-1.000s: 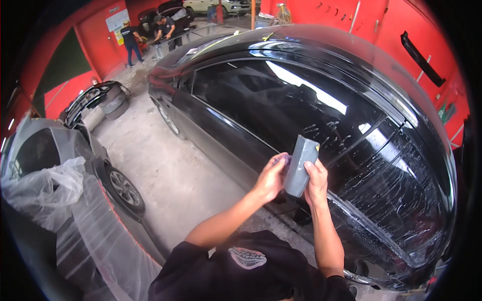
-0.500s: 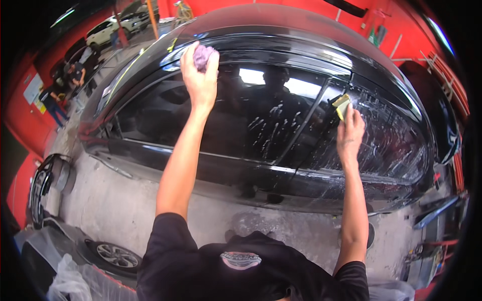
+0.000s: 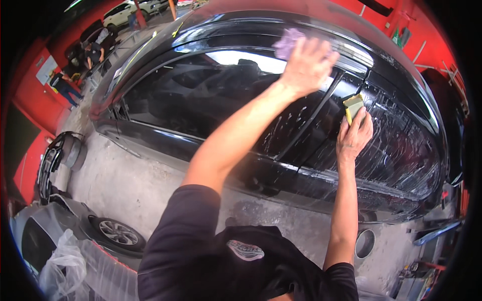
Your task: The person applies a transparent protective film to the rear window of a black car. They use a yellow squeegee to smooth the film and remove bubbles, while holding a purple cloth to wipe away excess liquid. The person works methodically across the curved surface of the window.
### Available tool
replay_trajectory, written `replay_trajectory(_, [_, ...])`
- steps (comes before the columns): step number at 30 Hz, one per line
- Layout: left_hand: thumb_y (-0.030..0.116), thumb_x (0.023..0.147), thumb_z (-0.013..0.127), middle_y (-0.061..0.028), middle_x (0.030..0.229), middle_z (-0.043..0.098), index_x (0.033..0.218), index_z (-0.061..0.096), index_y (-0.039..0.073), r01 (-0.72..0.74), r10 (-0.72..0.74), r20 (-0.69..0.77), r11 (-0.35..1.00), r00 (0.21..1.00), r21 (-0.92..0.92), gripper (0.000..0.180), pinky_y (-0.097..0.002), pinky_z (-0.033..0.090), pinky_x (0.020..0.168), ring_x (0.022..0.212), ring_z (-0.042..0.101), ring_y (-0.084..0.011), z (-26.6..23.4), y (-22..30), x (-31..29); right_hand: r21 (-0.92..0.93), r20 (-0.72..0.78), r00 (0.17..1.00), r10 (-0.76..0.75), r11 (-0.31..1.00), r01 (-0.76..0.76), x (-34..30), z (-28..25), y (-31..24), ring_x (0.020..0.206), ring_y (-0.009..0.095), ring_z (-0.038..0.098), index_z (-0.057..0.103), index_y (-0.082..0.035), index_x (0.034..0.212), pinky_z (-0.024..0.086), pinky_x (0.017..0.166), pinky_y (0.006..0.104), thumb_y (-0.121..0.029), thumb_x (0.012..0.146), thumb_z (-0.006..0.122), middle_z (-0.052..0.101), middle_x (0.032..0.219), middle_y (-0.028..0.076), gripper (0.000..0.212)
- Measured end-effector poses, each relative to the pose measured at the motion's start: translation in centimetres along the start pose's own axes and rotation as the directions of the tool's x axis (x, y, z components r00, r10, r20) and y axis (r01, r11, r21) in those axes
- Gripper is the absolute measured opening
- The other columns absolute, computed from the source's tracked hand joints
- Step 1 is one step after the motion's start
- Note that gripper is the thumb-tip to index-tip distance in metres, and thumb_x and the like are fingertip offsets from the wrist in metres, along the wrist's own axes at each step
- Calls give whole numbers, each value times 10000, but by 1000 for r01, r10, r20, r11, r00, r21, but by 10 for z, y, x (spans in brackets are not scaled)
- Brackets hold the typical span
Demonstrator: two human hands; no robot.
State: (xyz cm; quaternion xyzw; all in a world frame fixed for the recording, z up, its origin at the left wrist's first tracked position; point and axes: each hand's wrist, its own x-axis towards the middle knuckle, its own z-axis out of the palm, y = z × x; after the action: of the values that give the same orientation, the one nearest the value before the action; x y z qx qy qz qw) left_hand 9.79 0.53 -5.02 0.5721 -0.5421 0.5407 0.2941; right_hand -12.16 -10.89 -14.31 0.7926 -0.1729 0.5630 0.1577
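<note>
A black car (image 3: 216,145) stands side-on before me, its dark side windows wet and streaked with whitish residue toward the right. My left hand (image 3: 310,65) reaches across to the upper window frame, fingers closed around a crumpled purple cloth (image 3: 287,44); some motion blur softens it. Close by on the right, my right hand (image 3: 355,133) grips a small yellow and grey-green sponge block (image 3: 353,104). That block is at the pillar between the two side windows, over the rear window's front edge. Whether the block presses on the surface I cannot tell.
Two people (image 3: 65,86) are at the far left by a red wall (image 3: 30,103). A grey car body part with a wheel (image 3: 119,232) and clear plastic sheeting (image 3: 65,268) lies lower left. A round can-like object (image 3: 365,244) sits on the concrete floor (image 3: 150,183).
My left hand has swept right along the upper window frame with the purple cloth. My right hand, still holding the sponge block, appears slightly farther right, while the whole view has shifted a little.
</note>
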Motion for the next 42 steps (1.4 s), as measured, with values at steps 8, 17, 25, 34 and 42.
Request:
replay_trajectory(8, [300, 944, 636, -134, 1160, 756, 1109, 801, 80, 514, -522, -72, 790, 850, 335, 321, -462, 528, 971, 1092, 708, -339, -149, -200, -84, 95, -109, 992, -59, 993, 70, 3, 6, 10, 1197, 425, 613, 594, 43, 1441, 498, 1022, 510, -13, 891, 708, 601, 1341, 263, 564])
replay_trajectory(17, [362, 982, 632, -145, 1322, 694, 1242, 754, 135, 401, -424, 26, 873, 905, 277, 366, -528, 433, 1097, 1275, 616, -350, -102, -164, -55, 256, -71, 981, -181, 947, 193, 108, -20, 10, 1208, 411, 609, 618, -91, 1472, 467, 1048, 499, 40, 856, 682, 618, 1343, 226, 634])
replay_trajectory(25, [327, 925, 732, -196, 1217, 732, 1198, 729, 17, 288, -298, 151, 954, 943, 81, 413, -477, 523, 1026, 1148, 692, -382, -124, -195, -43, 89, 77, 978, -191, 979, 185, 163, 25, 39, 1258, 376, 598, 631, -211, 1490, 476, 1070, 490, -249, 975, 733, 634, 1361, 183, 526])
replay_trajectory(34, [343, 928, 734, -140, 1174, 744, 1176, 755, 58, 537, -541, -20, 829, 841, 158, 379, -468, 504, 1004, 1116, 686, -352, -185, -301, -134, 143, -70, 991, -116, 982, 125, 186, 87, -163, 1001, 327, 664, 752, -233, 1294, 532, 851, 458, -239, 890, 805, 667, 1085, 107, 408])
replay_trajectory(42, [416, 937, 691, -149, 1090, 742, 1143, 766, 104, 568, -629, 92, 747, 772, 346, 382, -514, 511, 938, 1066, 691, -375, -222, -336, -145, 383, 125, 917, -378, 871, 307, 210, 70, -162, 1088, 319, 703, 769, -172, 1286, 552, 972, 425, -211, 973, 695, 738, 1161, 115, 324])
